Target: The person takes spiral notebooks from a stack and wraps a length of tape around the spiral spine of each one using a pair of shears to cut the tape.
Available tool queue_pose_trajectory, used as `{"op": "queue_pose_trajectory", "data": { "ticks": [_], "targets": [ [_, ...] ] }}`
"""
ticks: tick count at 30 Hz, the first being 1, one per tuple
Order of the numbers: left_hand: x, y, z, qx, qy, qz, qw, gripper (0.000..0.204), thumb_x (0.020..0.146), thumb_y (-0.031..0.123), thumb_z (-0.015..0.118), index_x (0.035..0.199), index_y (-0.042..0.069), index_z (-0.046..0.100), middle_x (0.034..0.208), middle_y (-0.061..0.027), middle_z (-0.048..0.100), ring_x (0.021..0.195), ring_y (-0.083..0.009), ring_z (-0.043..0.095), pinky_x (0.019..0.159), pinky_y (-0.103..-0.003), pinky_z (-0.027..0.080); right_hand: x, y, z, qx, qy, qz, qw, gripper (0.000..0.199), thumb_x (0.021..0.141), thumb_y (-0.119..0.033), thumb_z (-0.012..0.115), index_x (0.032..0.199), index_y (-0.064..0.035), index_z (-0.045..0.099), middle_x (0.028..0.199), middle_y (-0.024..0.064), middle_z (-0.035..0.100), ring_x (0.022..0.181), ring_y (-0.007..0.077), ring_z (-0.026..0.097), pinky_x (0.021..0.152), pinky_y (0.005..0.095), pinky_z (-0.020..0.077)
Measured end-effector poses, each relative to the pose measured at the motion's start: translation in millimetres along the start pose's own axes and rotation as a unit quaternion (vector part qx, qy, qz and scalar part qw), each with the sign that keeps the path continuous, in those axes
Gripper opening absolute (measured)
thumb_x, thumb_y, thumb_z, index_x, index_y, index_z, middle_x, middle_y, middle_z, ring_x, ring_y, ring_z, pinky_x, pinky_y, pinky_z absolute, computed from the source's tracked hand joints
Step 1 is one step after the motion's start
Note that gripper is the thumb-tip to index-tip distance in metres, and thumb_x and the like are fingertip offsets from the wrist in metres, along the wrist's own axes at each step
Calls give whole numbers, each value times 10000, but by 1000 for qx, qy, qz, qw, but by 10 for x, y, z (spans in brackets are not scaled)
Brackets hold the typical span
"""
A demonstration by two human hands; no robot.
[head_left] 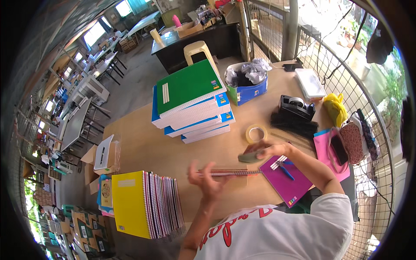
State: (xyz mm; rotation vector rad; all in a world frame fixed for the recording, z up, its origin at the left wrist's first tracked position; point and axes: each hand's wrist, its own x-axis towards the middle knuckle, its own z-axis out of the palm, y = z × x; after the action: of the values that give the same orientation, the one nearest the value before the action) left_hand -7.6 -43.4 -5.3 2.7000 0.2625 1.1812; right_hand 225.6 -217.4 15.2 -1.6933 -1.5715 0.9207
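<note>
My left hand (208,184), somewhat blurred, is around the left end of a spiral notebook (236,172) seen edge-on above the table. Its coil runs out toward the right. Just beyond that coil, my right hand (272,150) is closed on a small dark grey-green block (249,157); motion blur hides what kind of thing it is. Under my right forearm lies a purple notebook (284,184), with blue-handled pliers (286,172) on top. A roll of tape (256,133) rests a little beyond my right hand.
Stacked notebooks (188,86) with a green top stand at the far middle; a yellow-covered row (130,203) stands near left. Farther right are a box of crumpled plastic (249,89), a black tape dispenser (297,108), black coils (294,125) and a pink pouch (331,151).
</note>
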Motion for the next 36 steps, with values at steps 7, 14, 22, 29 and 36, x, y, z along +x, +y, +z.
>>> {"op": "queue_pose_trajectory", "data": {
  "ticks": [7,14,22,29,36],
  "targets": [
    [-118,-308,-52,-147,40,-180,972,748,591,593,885,963,54,524,1306,-224,324,1254,-370,347,997,-524,357,188,-24,31,282,-65,-69,955,519,854,-409,652,1270,-99,676,1266,223,603,1159,344,575,957,419,462],
    [-182,-422,49,-201,34,-206,957,770,600,587,884,979,40,495,1217,-182,338,1169,-336,385,943,-483,417,343,-283,76,30,-67,-57,996,556,845,-438,657,1225,-34,683,1214,196,637,1183,307,568,989,371,449],
    [-225,-508,71,-181,25,-187,965,777,620,566,884,1009,23,488,1228,-141,325,1081,-264,433,837,-389,468,555,-197,14,-63,2,-49,997,484,851,-386,672,1213,-67,704,1152,192,667,1112,330,579,945,393,475],
    [-162,-427,0,-201,11,-211,957,740,682,594,826,1027,19,513,1228,-188,340,1146,-335,398,931,-445,424,651,-175,71,133,-42,22,990,538,864,-396,647,1302,-83,652,1239,211,603,1155,337,571,994,433,440],
    [-159,-523,11,-166,24,-165,972,719,677,548,852,1025,17,515,1206,-197,357,1182,-360,393,960,-476,408,899,-201,197,27,-52,-77,995,514,880,-421,637,1248,-64,685,1238,228,598,1138,367,563,990,427,441]
  ]
}}
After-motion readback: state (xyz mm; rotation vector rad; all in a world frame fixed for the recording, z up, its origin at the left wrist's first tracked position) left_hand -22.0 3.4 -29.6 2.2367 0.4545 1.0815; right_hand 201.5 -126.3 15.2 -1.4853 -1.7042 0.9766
